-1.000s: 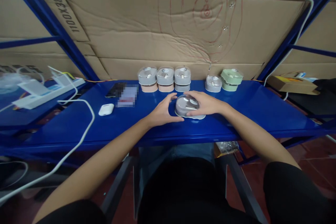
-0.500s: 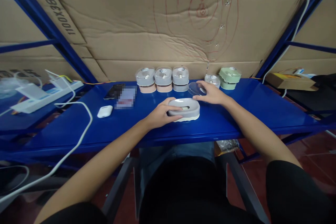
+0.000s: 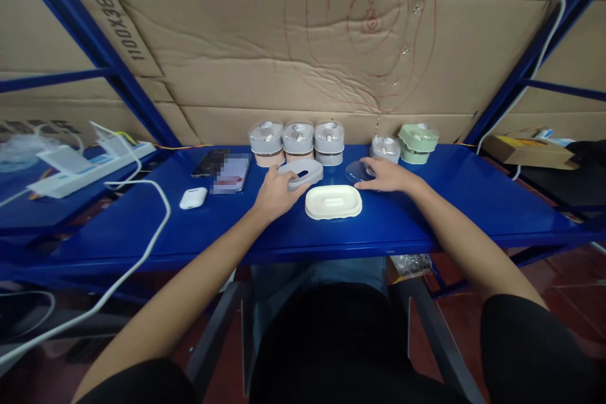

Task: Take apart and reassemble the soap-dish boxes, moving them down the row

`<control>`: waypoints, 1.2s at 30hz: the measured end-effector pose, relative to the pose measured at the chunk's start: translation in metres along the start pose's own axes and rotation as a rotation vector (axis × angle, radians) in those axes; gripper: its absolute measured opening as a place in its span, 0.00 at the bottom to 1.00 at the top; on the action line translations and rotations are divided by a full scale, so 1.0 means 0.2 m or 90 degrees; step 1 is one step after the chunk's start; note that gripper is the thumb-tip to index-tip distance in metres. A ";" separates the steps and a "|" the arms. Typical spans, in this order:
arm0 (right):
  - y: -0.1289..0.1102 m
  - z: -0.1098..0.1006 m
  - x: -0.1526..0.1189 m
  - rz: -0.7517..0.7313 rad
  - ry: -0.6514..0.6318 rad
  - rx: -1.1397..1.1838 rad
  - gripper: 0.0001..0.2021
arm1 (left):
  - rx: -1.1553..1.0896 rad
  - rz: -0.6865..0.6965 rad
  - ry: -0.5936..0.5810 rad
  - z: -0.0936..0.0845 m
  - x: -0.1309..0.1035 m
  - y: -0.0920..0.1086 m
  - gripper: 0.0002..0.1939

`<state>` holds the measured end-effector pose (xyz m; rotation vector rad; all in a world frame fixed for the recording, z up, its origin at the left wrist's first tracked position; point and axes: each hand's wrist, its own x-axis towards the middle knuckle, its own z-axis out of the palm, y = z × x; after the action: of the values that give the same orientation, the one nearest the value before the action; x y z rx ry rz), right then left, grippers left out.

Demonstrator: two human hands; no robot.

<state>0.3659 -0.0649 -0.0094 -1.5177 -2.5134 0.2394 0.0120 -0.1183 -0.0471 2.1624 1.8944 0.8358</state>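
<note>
- "1100X380X6", in large dark characters running sideways up the cardboard strip [image 3: 111, 9] at the upper left; the picture's top edge cuts off whatever follows the 6.
- Bold dark lettering on the lower left cardboard sheet [image 3: 14, 110], too covered to read.
- Round white labels [image 3: 267, 125] on top of the stacked containers [image 3: 267, 142] at the back of the bench [image 3: 454, 186], too small to read.
- The smartphone's [image 3: 242, 173] screen is pixelated.

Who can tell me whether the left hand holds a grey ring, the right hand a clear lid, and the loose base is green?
Not green: in the head view the loose base is cream. The left hand holds a grey ring, the right hand a clear lid.
</note>
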 end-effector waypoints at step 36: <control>-0.40 0.11 -0.11 -0.334 0.044 0.119 0.45 | -0.322 0.147 -0.246 0.01 -0.09 0.09 0.75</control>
<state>0.3021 -0.1214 -0.0134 -0.7484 -2.6348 0.3181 0.0274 -0.1380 -0.0454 2.0483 1.1219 0.7579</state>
